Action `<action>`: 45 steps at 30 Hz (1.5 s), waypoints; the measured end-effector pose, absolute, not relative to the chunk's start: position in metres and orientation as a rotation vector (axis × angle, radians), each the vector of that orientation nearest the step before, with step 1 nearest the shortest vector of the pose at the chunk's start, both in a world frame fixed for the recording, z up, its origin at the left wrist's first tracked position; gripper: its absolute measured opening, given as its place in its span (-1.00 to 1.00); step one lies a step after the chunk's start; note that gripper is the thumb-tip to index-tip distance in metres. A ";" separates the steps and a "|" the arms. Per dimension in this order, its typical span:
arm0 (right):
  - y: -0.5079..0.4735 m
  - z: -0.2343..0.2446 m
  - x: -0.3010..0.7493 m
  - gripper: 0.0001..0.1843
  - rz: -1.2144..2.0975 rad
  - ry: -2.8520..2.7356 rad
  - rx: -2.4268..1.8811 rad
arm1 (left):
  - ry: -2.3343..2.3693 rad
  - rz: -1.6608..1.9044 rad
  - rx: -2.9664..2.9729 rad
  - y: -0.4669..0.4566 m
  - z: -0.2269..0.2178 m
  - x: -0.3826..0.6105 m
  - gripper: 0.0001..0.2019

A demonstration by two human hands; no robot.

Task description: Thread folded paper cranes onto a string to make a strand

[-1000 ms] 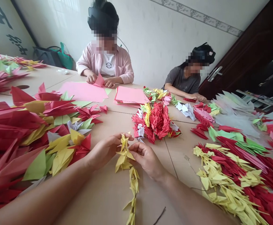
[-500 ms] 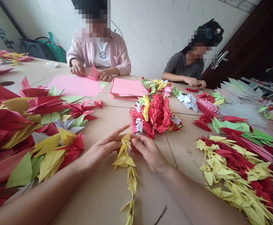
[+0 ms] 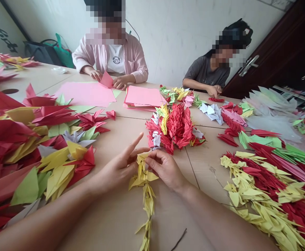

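Observation:
A garland of yellow folded-paper cranes [image 3: 148, 200] on a dark string runs from between my hands down to the bottom edge. My right hand [image 3: 165, 170] is closed, its thumb and index finger pinching the topmost crane from the right. From the left, my left hand [image 3: 121, 167] grips the same top end between thumb and fingers, with its index finger stretched up and away. The fingertips behind the garland are partly hidden. Just beyond my hands lies a bundle of mostly red folded-paper pieces [image 3: 177, 127] with some yellow and white ones.
Colourful paper cranes [image 3: 60, 150] are heaped at the left. At the right lie yellow garlands [image 3: 262, 205] and red folded pieces. A dark twig-like strand [image 3: 179, 240] rests near the front. Across the table, two people work with paper beside a pink paper stack [image 3: 144, 96].
My left index finger has lifted and straightened upward. My right fingers have closed in on the top crane, and the garland's upper part has turned slightly.

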State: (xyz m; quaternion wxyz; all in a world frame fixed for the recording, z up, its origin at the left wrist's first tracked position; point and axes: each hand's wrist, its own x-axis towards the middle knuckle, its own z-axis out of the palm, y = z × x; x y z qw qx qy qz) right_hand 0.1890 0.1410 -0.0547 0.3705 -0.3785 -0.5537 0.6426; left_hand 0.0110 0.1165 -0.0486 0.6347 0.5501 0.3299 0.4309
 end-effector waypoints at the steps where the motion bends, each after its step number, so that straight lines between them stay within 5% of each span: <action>1: 0.141 -0.055 0.189 -0.59 1.636 -1.431 -0.976 | 0.786 1.000 1.246 0.116 -0.048 0.013 -0.27; 12: 0.139 -0.054 0.190 -0.55 1.595 -1.445 -1.011 | 1.024 1.091 1.196 0.116 -0.034 0.017 -0.63; 45: 0.134 -0.047 0.191 -0.52 1.556 -1.521 -1.027 | 0.964 1.032 1.332 0.112 -0.033 0.018 -0.73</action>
